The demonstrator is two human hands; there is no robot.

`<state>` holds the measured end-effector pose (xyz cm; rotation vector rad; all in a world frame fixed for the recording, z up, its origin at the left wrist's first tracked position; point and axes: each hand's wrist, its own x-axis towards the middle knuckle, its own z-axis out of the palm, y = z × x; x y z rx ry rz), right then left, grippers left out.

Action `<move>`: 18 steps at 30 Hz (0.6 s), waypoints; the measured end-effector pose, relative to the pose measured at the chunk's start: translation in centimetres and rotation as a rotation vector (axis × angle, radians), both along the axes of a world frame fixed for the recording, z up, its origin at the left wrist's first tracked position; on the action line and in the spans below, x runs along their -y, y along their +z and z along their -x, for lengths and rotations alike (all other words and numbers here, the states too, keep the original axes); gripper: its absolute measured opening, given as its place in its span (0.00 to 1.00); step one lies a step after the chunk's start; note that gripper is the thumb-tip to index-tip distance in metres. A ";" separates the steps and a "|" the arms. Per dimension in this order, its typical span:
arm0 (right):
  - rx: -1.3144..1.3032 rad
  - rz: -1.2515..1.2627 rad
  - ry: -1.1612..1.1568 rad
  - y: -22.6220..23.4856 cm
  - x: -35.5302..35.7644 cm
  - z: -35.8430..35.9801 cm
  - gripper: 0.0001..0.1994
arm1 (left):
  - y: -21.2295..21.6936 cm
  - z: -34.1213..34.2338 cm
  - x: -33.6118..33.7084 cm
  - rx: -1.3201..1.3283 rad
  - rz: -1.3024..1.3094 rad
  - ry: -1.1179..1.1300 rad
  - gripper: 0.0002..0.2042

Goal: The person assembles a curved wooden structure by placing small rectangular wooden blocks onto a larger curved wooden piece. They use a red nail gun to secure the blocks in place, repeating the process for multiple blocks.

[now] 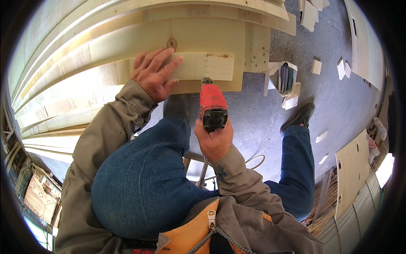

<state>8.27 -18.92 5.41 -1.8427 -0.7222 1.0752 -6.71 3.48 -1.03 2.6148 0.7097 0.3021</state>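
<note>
My left hand lies flat with spread fingers on a short pale wooden board, pressing it against a larger wooden structure of long curved boards. My right hand grips a red and black nail gun whose nose touches the lower edge of the short board. A row of small marks runs down the board near its middle. My left knee in blue jeans is raised below the hands.
My right foot in a dark shoe stands on the grey concrete floor. Small wood offcuts lie scattered there. A small wooden box holds dark items. A plywood panel leans at right. A hose loops under my right forearm.
</note>
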 end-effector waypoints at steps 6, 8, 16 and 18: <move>0.056 -0.003 0.029 0.5 -0.6 0.0 0.22 | 0.0 0.0 0.0 0.003 -0.013 -0.001 0.34; 0.102 -0.005 0.042 0.6 -0.8 0.0 0.22 | 0.0 0.1 0.0 -0.014 -0.028 -0.020 0.33; -0.039 0.070 -0.003 1.0 1.1 0.3 0.21 | 0.2 0.1 0.0 -0.028 -0.031 -0.020 0.34; -0.017 0.071 0.024 1.0 1.6 0.2 0.21 | 0.2 0.1 0.1 -0.029 -0.029 -0.019 0.34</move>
